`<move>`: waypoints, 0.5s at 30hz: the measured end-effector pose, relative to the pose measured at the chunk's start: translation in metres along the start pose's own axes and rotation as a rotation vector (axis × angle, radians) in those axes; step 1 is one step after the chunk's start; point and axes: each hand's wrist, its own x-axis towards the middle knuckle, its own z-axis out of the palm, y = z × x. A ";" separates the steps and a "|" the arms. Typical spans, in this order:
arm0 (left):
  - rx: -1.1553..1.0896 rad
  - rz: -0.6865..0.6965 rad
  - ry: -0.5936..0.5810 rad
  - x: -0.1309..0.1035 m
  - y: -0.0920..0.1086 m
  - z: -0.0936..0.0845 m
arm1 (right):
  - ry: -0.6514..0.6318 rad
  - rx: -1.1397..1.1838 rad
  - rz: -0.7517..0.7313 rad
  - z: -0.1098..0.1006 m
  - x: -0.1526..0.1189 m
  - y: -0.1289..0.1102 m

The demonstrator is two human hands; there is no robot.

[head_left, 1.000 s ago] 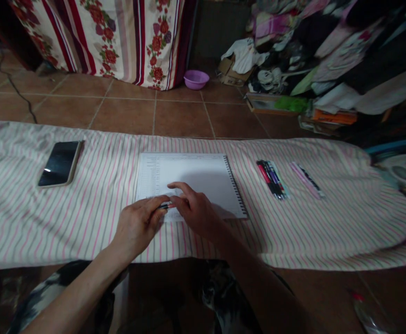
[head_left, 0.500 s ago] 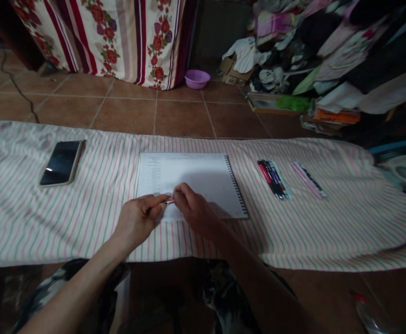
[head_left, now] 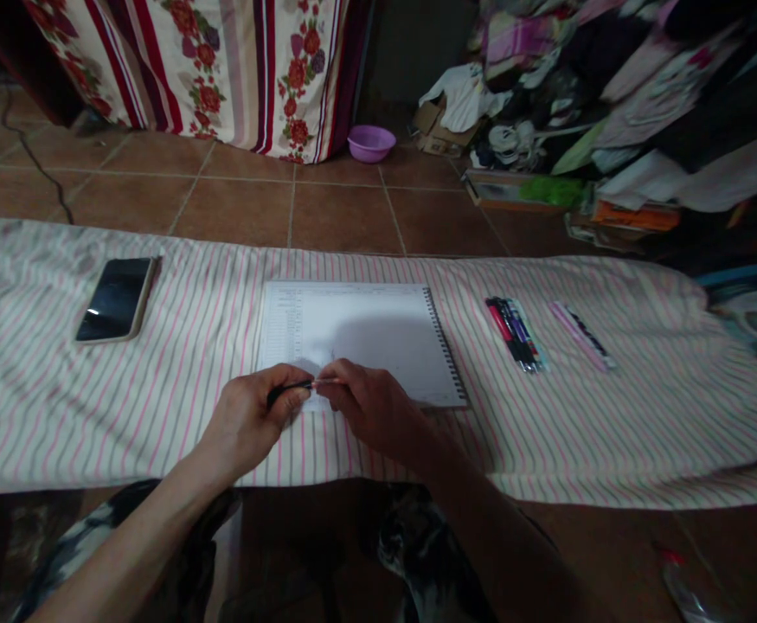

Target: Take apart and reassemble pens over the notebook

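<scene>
Head view: we have both hands close together over the near edge of the spiral notebook [head_left: 384,303], left of that edge's middle. Our left hand [head_left: 248,415] is clamped on the dark part of a slim pen [head_left: 291,388]; our right hand [head_left: 371,402] pinches its reddish part. Whether the 2 parts are joined, we cannot tell.

The notebook lies open midway along the striped cloth [head_left: 176,415], nearer its far edge, coil to the right, a printed column down the left of the page. Our shadow falls across the paper.

Toward the cloth's left end, near the far edge, we note a phone [head_left: 117,298], screen dark. Right of the coil: a bunch of pens [head_left: 514,336], then 2 slim items [head_left: 582,336], pink and dark. Beyond the far edge, a purple basin [head_left: 371,144] sits on tiles.
</scene>
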 end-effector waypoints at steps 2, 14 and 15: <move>0.024 0.036 0.019 -0.003 0.000 0.000 | -0.012 -0.058 -0.021 0.002 -0.004 -0.002; 0.323 0.539 0.188 -0.026 0.006 0.002 | 0.019 0.019 0.121 0.023 -0.030 -0.016; 0.347 0.567 0.196 -0.028 0.006 0.002 | 0.005 0.090 0.162 0.024 -0.031 -0.018</move>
